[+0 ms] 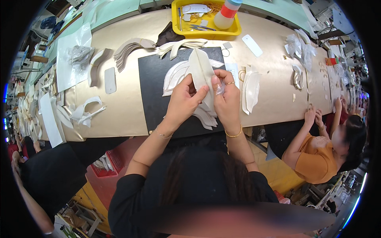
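Both my hands hold one off-white, leaf-shaped piece (199, 63) with a seam line down its middle, raised over a black mat (151, 95). My left hand (183, 99) is closed on its left edge, the thumb pressed on the front. My right hand (227, 97) pinches the right edge, and a bit of clear plastic shows by its fingers. Below my hands, curved white pieces (173, 77) lie fanned on the mat. More curved pieces (204, 119) are stacked nearer to me, partly hidden by my hands.
At the back stands a yellow tray (239, 31) with a bottle (225, 18) and scissors (203, 27). Stacked curved pieces (131, 50) lie left of the mat, loose white pieces (251, 92) to the right. A co-worker in an orange top (315, 158) sits at my right.
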A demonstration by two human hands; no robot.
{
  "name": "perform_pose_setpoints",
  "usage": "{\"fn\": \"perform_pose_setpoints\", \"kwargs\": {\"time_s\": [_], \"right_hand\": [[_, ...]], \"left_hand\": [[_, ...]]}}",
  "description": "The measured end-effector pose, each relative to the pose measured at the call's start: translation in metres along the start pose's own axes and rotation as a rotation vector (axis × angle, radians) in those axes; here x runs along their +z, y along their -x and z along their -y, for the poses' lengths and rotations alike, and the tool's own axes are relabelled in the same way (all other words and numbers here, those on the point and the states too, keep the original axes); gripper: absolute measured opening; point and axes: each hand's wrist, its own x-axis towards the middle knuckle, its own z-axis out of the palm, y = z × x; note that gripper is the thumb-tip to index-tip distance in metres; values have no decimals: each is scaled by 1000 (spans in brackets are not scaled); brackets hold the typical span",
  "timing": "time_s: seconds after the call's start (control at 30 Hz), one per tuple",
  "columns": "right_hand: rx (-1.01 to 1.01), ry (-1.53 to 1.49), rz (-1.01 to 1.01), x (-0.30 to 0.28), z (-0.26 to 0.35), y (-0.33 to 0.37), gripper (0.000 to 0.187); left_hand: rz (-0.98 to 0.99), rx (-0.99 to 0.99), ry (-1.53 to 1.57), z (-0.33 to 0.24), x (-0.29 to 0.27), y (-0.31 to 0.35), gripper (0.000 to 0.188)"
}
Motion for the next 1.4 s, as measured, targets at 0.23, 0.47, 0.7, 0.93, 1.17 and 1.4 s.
{"fn": "perform_pose_setpoints", "kwargs": {"time_s": [0.23,0.47,0.7,0.93,1.17,1.4], "right_hand": [[87,-138,-35,-3,13,1,30],[-4,-146,1,-8,16,0,29],[-94,-73,57,-11,17,1,25],[-125,93,27,-19,23,3,17],[-274,230,-24,-22,23,-1,10],[-248,210,-38,-30,30,-4,11]], "left_hand": [[36,74,-18,-2,0,6,22],[77,-17,-11,-20,0,9,26],[246,-141,-346,-35,-11,6,28],[271,-159,-353,-40,-13,14,36],[216,-155,-435,-50,-10,18,35],[268,-139,-402,-47,-13,15,31]]}}
